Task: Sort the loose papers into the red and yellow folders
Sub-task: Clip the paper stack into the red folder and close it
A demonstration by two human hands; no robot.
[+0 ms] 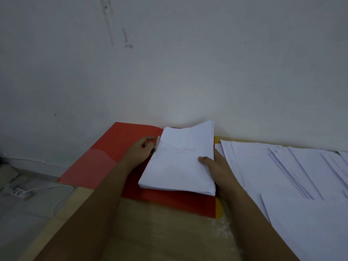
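Head view: open red folder [113, 157] lies flat at centre-left of the frame, against the white wall [169, 63], on a tan table [160, 232]. A stack of papers [178, 166] sits on the folder's right half, top sheet handwritten "Dokumen", far end curling up against the wall. Left hand [140, 150] at the stack's left edge, fingers curled around the metal fastener [157, 143] at the folder's spine, grasping it. Right hand [216, 166] grips the stack's right edge, thumb on top of the sheet, fingers hidden under or behind the papers. A yellow folder [218, 210] shows only as a thin strip along the red folder's right edge, mostly covered. Loose papers [291, 176] fan out across the right side of the frame, overlapping, running to the lower right corner. Lower left: white power strip [18, 193] with cable on a grey floor.
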